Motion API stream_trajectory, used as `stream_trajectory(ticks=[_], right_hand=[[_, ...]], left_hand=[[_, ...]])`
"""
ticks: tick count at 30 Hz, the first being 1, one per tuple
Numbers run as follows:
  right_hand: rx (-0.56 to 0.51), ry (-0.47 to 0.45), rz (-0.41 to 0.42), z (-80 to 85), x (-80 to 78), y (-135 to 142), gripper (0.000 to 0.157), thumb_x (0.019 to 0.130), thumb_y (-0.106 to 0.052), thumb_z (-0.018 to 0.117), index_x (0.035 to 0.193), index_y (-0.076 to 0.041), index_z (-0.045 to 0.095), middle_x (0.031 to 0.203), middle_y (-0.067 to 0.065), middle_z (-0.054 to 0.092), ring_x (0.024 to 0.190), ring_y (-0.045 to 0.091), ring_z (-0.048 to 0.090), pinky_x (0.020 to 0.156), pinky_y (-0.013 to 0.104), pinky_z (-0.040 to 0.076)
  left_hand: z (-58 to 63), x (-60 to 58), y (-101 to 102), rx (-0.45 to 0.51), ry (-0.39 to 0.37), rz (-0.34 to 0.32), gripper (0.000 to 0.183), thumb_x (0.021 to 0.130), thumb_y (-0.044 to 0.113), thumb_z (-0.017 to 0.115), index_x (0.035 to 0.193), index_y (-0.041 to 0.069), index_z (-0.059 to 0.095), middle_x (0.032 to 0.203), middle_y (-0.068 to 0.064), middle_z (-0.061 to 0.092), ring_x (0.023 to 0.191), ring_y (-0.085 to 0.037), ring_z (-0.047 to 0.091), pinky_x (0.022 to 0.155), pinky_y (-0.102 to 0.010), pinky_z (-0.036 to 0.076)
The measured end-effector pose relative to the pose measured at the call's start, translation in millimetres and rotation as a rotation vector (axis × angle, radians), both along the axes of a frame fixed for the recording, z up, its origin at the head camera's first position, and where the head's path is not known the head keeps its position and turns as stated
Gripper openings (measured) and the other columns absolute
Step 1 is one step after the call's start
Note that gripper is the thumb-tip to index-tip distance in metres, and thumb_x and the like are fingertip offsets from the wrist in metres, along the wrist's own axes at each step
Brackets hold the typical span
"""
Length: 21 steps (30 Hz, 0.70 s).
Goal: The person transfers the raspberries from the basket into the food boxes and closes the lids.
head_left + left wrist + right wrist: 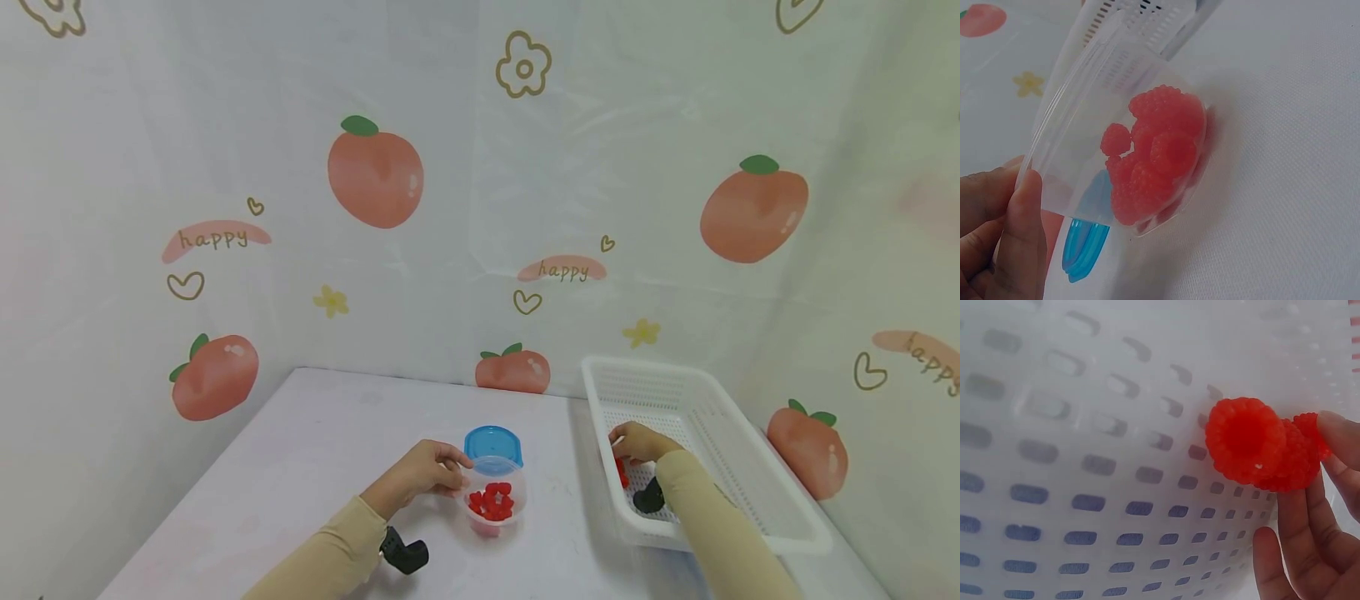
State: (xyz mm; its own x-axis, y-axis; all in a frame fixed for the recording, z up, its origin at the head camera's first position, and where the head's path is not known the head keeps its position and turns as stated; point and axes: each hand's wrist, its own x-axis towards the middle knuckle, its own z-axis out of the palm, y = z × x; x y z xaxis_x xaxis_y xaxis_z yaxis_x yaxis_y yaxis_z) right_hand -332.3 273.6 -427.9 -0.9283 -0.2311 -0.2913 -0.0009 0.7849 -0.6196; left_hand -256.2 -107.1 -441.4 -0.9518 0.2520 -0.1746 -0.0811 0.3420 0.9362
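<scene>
My left hand [423, 477] pinches the rim of a clear plastic tub [1072, 144] between thumb and fingers. Several red raspberries [1154, 162] lie piled at the bottom of the tub. Behind it, a blue lid [492, 446] rests on the table. Over on the right, my right hand [641, 442] reaches inside a white perforated basket [757, 454], close to its left wall. There, its thumb and fingers pinch a raspberry [1313, 434] at the end of a small cluster. The nearest raspberry [1244, 440] of that cluster shows its hollow end against the basket wall.
A white-covered table [315, 442] carries the tub and the basket. At the back and sides hangs a white curtain [442, 308] printed with fruit. Black wrist devices [405, 552] sit by both wrists, one of them inside the basket.
</scene>
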Motion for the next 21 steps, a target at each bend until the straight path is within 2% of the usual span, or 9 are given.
stream_trajectory(ticks=[4,8,14,18,21], right_hand=[[-0.012,0.016,0.023,0.8,0.0,0,0.016,0.082,-0.003,0.062,0.096,0.004,0.059,0.08,0.003,0.06,0.077,0.015,0.056,0.067,0.031,0.053],[-0.072,0.015,0.015,1.1,-2.0,2,0.02,0.083,-0.003,0.061,0.1,0.007,0.059,0.082,0.002,0.064,0.077,0.014,0.06,0.069,0.032,0.053],[-0.224,0.02,0.018,4.2,-5.1,4,0.029,0.084,-0.001,0.059,0.108,0.015,0.059,0.088,0.001,0.066,0.077,0.01,0.06,0.072,0.028,0.055],[-0.355,0.032,0.018,5.0,-8.6,9,0.037,0.085,-0.004,0.062,0.113,0.02,0.056,0.096,0.004,0.066,0.084,0.009,0.061,0.08,0.029,0.057],[-0.475,0.047,0.071,3.2,-13.2,18,0.045,0.086,-0.012,0.067,0.115,0.019,0.055,0.1,0.006,0.068,0.088,0.007,0.063,0.082,0.026,0.056]], left_hand=[[-0.5,-1.1,1,0.007,-0.004,0.0,0.022,0.082,0.004,0.074,0.103,0.001,0.07,0.079,-0.007,0.06,0.063,-0.013,0.063,0.065,-0.026,0.059],[-1.4,-1.5,0,0.004,-0.001,0.001,0.022,0.083,0.004,0.074,0.103,0.001,0.07,0.079,-0.007,0.06,0.063,-0.013,0.063,0.065,-0.026,0.059],[-2.2,-1.3,-1,-0.011,0.006,0.009,0.023,0.082,0.007,0.075,0.104,0.002,0.069,0.08,-0.007,0.06,0.063,-0.013,0.063,0.065,-0.026,0.059],[-2.1,-1.4,-1,-0.009,0.007,0.006,0.023,0.082,0.006,0.076,0.104,0.002,0.069,0.079,-0.007,0.061,0.063,-0.013,0.063,0.065,-0.026,0.059],[-2.2,-1.4,0,-0.006,0.009,0.002,0.023,0.082,0.006,0.075,0.104,0.002,0.069,0.079,-0.007,0.061,0.063,-0.013,0.063,0.064,-0.026,0.059]])
